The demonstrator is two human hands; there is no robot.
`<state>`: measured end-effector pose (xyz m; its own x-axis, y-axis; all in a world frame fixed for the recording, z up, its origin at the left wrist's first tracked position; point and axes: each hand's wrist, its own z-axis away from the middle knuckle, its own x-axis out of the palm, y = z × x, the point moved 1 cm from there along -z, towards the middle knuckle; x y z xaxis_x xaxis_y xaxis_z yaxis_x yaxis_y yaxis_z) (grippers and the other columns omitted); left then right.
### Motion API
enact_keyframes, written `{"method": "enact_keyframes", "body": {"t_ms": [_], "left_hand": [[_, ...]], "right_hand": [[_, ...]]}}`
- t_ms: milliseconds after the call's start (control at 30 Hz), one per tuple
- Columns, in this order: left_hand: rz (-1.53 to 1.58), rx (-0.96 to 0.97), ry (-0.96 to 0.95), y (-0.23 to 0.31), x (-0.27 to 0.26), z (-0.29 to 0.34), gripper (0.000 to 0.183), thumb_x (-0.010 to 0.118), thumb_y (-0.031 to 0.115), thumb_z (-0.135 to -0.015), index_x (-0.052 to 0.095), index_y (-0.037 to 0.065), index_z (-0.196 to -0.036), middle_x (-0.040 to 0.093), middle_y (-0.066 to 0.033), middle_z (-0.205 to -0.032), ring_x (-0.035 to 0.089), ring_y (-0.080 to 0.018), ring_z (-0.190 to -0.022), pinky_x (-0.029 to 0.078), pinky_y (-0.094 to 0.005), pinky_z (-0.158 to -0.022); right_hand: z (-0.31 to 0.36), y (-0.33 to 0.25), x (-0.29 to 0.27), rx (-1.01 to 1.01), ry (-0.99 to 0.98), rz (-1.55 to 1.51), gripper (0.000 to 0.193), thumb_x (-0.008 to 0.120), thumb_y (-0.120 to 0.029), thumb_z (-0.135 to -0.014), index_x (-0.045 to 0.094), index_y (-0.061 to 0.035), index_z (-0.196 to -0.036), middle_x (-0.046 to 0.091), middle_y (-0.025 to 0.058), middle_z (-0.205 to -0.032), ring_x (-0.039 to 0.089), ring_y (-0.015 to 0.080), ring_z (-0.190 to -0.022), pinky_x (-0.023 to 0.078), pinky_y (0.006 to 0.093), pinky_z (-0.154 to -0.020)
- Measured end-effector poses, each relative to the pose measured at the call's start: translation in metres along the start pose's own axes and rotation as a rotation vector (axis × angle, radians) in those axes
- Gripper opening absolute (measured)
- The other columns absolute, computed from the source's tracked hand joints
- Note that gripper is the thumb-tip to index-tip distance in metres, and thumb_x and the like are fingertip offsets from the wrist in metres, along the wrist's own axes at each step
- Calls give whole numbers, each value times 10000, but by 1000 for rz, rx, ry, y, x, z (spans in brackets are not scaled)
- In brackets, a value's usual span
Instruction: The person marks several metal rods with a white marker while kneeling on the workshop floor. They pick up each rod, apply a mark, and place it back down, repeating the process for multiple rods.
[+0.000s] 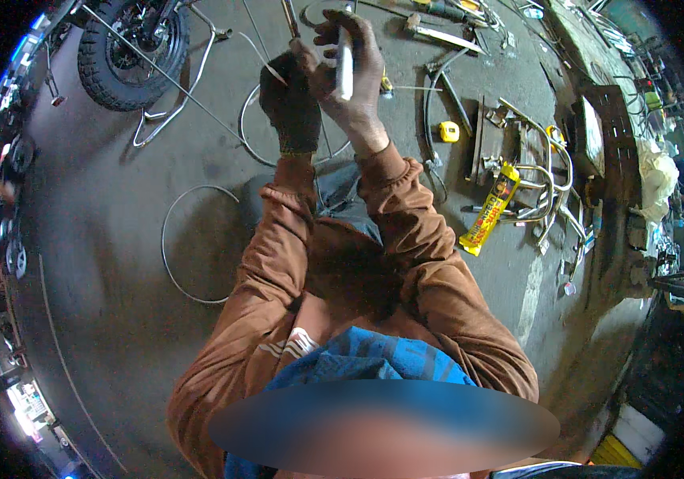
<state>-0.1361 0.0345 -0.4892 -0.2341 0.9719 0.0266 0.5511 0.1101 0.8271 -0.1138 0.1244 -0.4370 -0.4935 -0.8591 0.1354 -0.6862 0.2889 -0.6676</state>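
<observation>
My left hand wears a dark work glove and grips a thin bent metal rod that runs up and to the left. Just to its right, my bare right hand closes around a short pale cylindrical tool, held upright against the rod. Both hands are raised close together above the concrete floor. Brown sleeves cover both forearms.
A motorcycle wheel and tubular frame stand at the upper left. Wire hoops lie on the floor. To the right are a yellow tape measure, a yellow packet, bent chrome tubes and scattered tools.
</observation>
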Motion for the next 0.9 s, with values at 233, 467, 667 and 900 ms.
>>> {"method": "enact_keyframes", "body": {"t_ms": [233, 467, 667, 900], "left_hand": [[-59, -65, 25, -7, -2, -1, 302, 668, 280, -972, 658, -2, -1083, 705, -83, -961, 649, -172, -873, 522, -334, -779], [313, -181, 50, -20, 5, 2, 180, 674, 112, -955, 651, 17, -1106, 686, -36, -979, 616, -132, -875, 516, -314, -782], [200, -152, -27, -16, 3, 0, 165, 688, 170, -947, 632, 49, -1045, 610, 2, -853, 522, -75, -687, 447, -258, -603], [296, -142, -36, -9, 1, -1, 153, 726, 144, -905, 632, 63, -995, 569, 34, -732, 489, -71, -611, 407, -251, -553]], "right_hand": [[-29, -14, 15, -150, 26, 43, 476, 849, -127, -802, 573, -63, -1183, 672, 51, -939, 640, 107, -843, 524, 256, -702], [-52, -20, 18, -269, -34, -27, 395, 796, -78, -849, 562, -38, -1166, 686, 54, -958, 676, 140, -849, 545, 290, -734], [-78, -8, 9, 173, -364, -511, 266, 623, -270, -994, 690, -17, -1044, 690, 80, -1077, 613, 258, -1052, 542, 372, -891], [-127, -7, -11, -841, -650, 288, 257, 761, -224, -826, 733, -68, -1028, 673, 90, -1119, 622, 294, -1081, 519, 431, -910]]}}
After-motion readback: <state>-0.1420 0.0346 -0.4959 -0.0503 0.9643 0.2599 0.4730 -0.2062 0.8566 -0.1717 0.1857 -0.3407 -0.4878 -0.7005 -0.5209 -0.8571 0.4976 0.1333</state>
